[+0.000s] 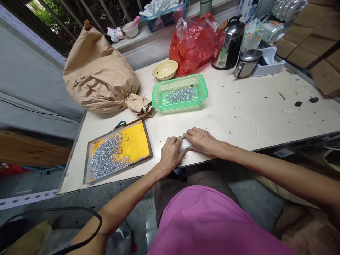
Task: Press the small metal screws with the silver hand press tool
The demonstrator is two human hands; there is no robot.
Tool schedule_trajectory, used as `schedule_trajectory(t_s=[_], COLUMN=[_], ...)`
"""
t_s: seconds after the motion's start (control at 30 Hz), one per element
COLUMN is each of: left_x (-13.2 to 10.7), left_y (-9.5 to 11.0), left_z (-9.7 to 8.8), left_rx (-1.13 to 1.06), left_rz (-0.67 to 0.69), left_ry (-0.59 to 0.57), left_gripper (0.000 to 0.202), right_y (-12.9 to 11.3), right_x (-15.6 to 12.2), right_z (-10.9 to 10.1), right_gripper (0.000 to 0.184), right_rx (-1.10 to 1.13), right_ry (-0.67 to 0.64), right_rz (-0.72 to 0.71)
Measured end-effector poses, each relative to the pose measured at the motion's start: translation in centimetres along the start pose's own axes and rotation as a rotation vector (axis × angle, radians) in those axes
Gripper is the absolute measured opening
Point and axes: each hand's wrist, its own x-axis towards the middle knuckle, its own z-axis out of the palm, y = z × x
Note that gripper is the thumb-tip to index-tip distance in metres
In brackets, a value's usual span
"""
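Observation:
Both hands meet at the front edge of the table around a small pale grey, flat-topped block (185, 143), whose exact kind I cannot make out. My left hand (170, 154) is closed on its left end, with the thumb along the near side. Gripping the right end, my right hand (199, 141) has its fingers curled over it. To the left lies a shallow tray (151, 143) lined with yellow card, bearing a heap of small shiny metal springs or screws (106, 156). Beyond my hands, a green plastic basket (180, 107) contains more such small metal pieces (182, 95).
A tied brown paper sack (101, 74) stands at the back left, near green-handled scissors (120, 124). Along the back are a yellow bowl (165, 71), a red plastic bag (195, 46), a kettle (228, 44) and a steel pot (247, 63). Cardboard boxes (313, 35) rise at right.

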Motion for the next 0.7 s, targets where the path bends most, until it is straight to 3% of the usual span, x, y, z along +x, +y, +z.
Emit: schedule_trajectory(t_s=[0.07,0.13,0.37,0.5,0.57,0.63,0.7], left_x=[-1.2,-2.3,-4.2,-4.0,-4.0,-4.4,-5.5], left_y=[0.4,1.3,4.1,4.0,4.0,4.1,4.5], left_z=[0.7,1.4,3.1,3.2,3.3,3.4,3.4], left_rx=[-0.048,-0.09,-0.204,-0.255,-0.279,-0.307,-0.343], left_rz=[0.027,0.077,0.175,0.169,0.16,0.144,0.196], left_ry=[0.075,0.119,0.112,0.126,0.114,0.097,0.088], left_gripper=[0.041,0.039,0.044,0.049,0.049,0.045,0.038], right_y=[0.9,1.6,2.7,1.0,-1.1,-3.7,-5.8], right_x=[-0.2,-0.2,3.6,5.4,5.5,5.2,5.0], right_z=[0.2,0.5,0.8,-0.4,-0.8,-1.0,-0.8], right_gripper=[0.042,0.037,0.019,0.017,0.016,0.013,0.013], right_rx=[0.076,0.123,-0.092,-0.172,-0.147,-0.096,-0.08], right_ry=[0.022,0.04,0.087,0.069,0.029,-0.04,-0.106], right_rz=[-0.07,-0.099,0.064,0.075,-0.071,-0.312,-0.49])
